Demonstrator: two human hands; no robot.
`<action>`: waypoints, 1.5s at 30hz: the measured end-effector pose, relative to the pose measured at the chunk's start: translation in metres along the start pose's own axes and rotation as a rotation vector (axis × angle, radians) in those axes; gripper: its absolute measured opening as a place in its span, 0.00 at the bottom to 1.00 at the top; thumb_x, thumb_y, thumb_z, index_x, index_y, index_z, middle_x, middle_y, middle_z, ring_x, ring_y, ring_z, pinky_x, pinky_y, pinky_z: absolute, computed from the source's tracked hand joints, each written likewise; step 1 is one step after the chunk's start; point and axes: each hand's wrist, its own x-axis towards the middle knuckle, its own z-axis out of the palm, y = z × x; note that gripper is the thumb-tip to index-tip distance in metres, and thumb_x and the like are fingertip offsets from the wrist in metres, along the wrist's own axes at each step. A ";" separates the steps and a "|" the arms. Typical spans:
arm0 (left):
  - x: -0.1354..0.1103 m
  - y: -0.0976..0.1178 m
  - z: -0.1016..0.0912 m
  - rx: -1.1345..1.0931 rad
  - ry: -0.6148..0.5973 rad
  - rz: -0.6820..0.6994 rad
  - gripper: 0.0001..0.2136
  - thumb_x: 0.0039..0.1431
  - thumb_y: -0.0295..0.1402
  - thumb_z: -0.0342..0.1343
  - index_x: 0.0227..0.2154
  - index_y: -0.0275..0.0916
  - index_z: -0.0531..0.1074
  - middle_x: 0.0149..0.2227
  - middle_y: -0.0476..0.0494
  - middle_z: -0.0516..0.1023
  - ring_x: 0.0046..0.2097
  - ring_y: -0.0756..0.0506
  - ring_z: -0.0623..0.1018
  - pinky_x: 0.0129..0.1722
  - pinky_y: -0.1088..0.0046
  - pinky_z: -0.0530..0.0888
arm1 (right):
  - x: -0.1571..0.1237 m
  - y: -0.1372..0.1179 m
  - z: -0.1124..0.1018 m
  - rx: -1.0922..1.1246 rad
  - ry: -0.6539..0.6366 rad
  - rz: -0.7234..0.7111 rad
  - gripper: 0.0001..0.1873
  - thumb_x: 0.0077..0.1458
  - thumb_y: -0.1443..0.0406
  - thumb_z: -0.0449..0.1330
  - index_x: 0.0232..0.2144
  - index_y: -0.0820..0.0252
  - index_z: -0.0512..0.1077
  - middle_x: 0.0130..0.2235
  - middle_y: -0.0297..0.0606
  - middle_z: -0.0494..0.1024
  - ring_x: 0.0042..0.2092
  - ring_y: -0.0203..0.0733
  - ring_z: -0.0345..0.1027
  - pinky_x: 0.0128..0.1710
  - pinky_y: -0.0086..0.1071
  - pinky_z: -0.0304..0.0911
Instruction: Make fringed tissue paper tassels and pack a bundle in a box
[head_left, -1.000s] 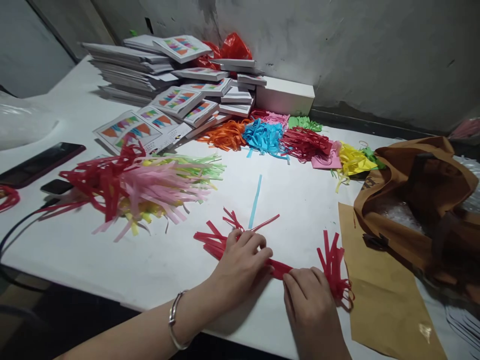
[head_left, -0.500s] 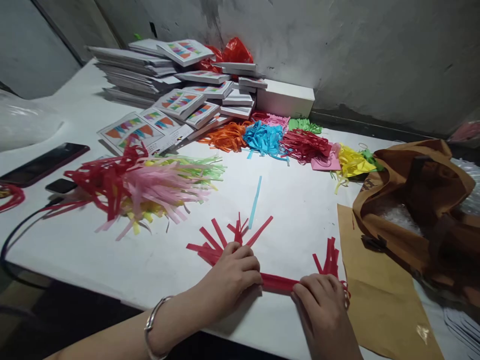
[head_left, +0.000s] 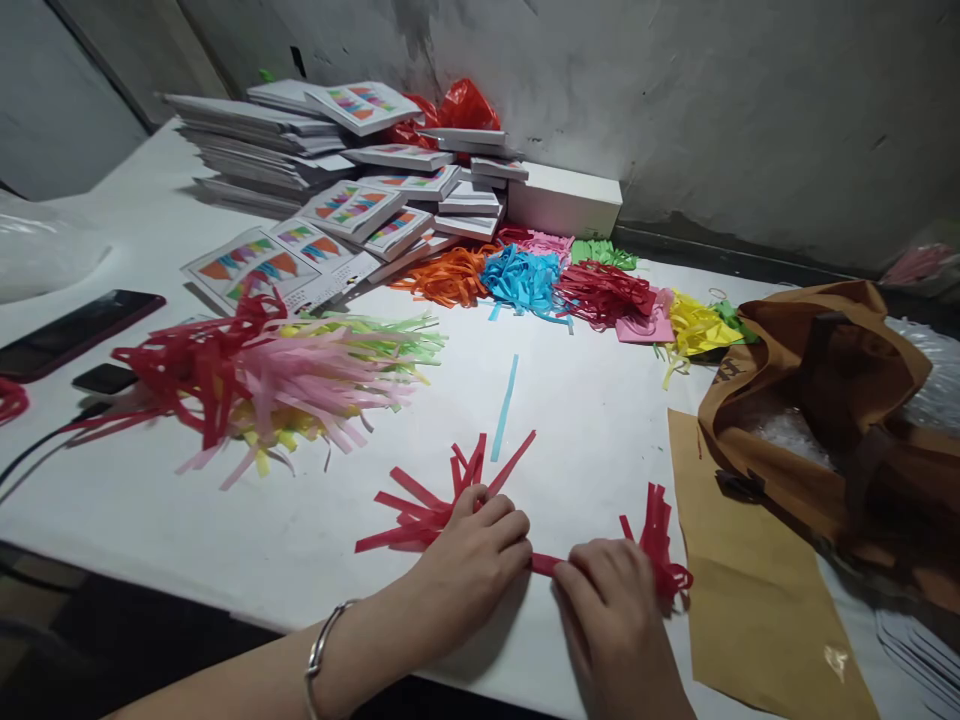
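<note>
Heap of red, pink, yellow and green paper fringes [head_left: 285, 375] at left on the white, flat counter [head_left: 592, 420], unchanged over the last half second and well apart from both hands. Next rightward, crosswise near the front edge: red bundle of thin paper strips [head_left: 412, 515], left ends fanned flat. Change: left hand [head_left: 480, 545] and right hand [head_left: 619, 600] are closer together; the red middle showing between them is now shorter and looks narrower. Judgement: middle is being gathered tighter; whether by rolling or twisting, cannot tell.

Left fingers: curled, side by side, clamped over the bundle just right of its fan; thumb hidden. Straight, pale-blue paper strip [head_left: 505, 408] lies beyond them, not touching the fingers. Between the hands, a short red stretch of the bundle runs to the right fingertips. Right fingers: bent, close together, slightly blurred, apparently clamped on the bundle. Its right ends stick out past the knuckles, near a flat, tan paper sheet [head_left: 750, 590]; contact unclear.
</note>
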 end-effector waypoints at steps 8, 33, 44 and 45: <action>0.000 -0.004 -0.003 -0.042 -0.005 0.029 0.06 0.63 0.23 0.56 0.31 0.39 0.72 0.33 0.51 0.74 0.38 0.45 0.68 0.47 0.61 0.58 | 0.012 -0.009 0.010 0.121 -0.030 0.030 0.10 0.65 0.72 0.53 0.31 0.59 0.68 0.31 0.35 0.71 0.34 0.41 0.62 0.42 0.39 0.53; 0.023 0.019 -0.016 0.055 -0.246 -0.317 0.06 0.59 0.24 0.54 0.30 0.36 0.75 0.36 0.40 0.75 0.39 0.40 0.71 0.42 0.55 0.65 | -0.004 0.004 -0.003 -0.080 -0.098 0.282 0.10 0.63 0.70 0.50 0.30 0.55 0.65 0.34 0.37 0.70 0.39 0.47 0.62 0.49 0.51 0.51; 0.015 0.017 0.003 0.255 -0.055 0.141 0.08 0.58 0.29 0.66 0.24 0.40 0.75 0.29 0.49 0.72 0.38 0.43 0.68 0.60 0.50 0.54 | -0.002 -0.001 0.001 -0.004 -0.024 0.005 0.12 0.63 0.74 0.50 0.39 0.58 0.71 0.36 0.37 0.76 0.42 0.45 0.67 0.59 0.50 0.48; 0.017 0.018 0.004 0.264 -0.066 0.155 0.07 0.58 0.28 0.65 0.25 0.39 0.76 0.29 0.48 0.72 0.38 0.42 0.68 0.59 0.51 0.56 | -0.001 -0.001 0.001 -0.023 -0.032 -0.021 0.12 0.63 0.74 0.50 0.40 0.58 0.72 0.35 0.38 0.76 0.41 0.45 0.67 0.59 0.49 0.49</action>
